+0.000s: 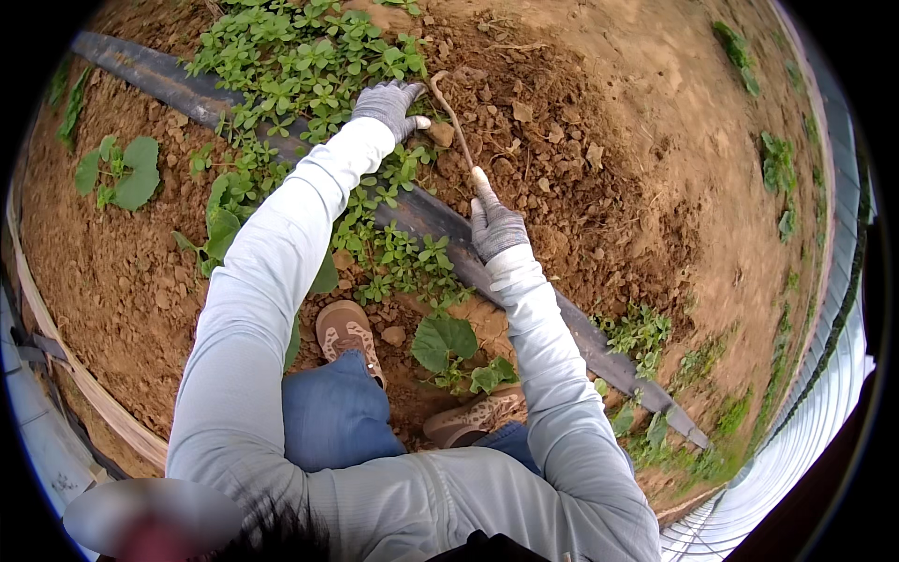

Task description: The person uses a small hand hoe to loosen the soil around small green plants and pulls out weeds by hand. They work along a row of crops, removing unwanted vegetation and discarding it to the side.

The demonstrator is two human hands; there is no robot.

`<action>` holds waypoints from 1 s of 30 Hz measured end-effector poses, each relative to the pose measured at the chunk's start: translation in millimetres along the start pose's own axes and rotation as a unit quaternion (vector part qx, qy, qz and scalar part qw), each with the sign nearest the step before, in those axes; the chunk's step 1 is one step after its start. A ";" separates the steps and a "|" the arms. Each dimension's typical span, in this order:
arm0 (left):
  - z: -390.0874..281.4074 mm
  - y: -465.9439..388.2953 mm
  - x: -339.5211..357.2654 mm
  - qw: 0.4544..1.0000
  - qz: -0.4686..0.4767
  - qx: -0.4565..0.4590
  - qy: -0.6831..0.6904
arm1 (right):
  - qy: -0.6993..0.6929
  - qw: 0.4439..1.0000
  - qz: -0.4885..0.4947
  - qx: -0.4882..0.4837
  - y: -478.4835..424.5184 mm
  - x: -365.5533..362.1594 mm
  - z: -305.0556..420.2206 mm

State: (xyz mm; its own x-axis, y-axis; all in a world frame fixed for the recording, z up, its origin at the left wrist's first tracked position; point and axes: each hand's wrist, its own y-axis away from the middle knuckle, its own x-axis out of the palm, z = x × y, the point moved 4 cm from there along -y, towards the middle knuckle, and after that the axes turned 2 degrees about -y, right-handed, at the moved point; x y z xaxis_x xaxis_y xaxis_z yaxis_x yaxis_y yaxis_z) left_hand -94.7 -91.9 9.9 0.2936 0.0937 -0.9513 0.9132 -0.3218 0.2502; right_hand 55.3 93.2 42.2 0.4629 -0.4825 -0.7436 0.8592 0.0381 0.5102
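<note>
My left hand [393,109], in a grey knitted glove with pale fingertips, reaches palm down to the edge of a dense patch of low green weeds [309,67]. Its thumb is spread beside a clod of soil [440,134], and whether its fingers hold any stem cannot be told. In a matching glove, my right hand [497,223] grips a thin, rusty, hooked metal hand tool [456,123]. The tool's curved end lies on loose brown soil [541,140], just right of my left fingertips. Its handle is mostly hidden in the glove.
A black plastic strip [435,228] runs diagonally under the weeds and my arms. Broad-leaved seedlings [444,343] grow near my shoes [349,334], with another broad-leaved plant [137,172] at left. Bare, smoother ground [674,119] and a corrugated translucent wall [829,337] lie at right.
</note>
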 end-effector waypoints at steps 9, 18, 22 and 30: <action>-4.6 -30.4 5.8 0.998 0.035 0.022 0.044 | -0.172 0.968 -0.181 -0.012 40.3 -9.8 -16.0; 49.5 -40.5 20.4 0.933 0.010 -0.076 0.351 | -0.361 0.924 -0.120 -0.026 42.5 -21.3 -19.4; 33.3 -13.0 10.9 0.942 -0.044 -0.096 0.319 | -0.246 0.960 -0.130 -0.036 11.9 -1.8 -1.6; 24.0 -1.9 18.8 0.968 -0.144 0.010 0.204 | -0.182 0.975 -0.125 -0.039 -28.1 36.3 24.6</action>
State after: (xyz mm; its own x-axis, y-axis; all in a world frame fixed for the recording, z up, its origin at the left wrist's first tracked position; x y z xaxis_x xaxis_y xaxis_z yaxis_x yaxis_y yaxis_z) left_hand -97.6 -112.1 -12.7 0.1189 0.5460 -0.8293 0.9693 -0.2450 -0.0223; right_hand 42.7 53.1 11.5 0.1421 -0.7630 -0.6306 0.9555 -0.0607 0.2886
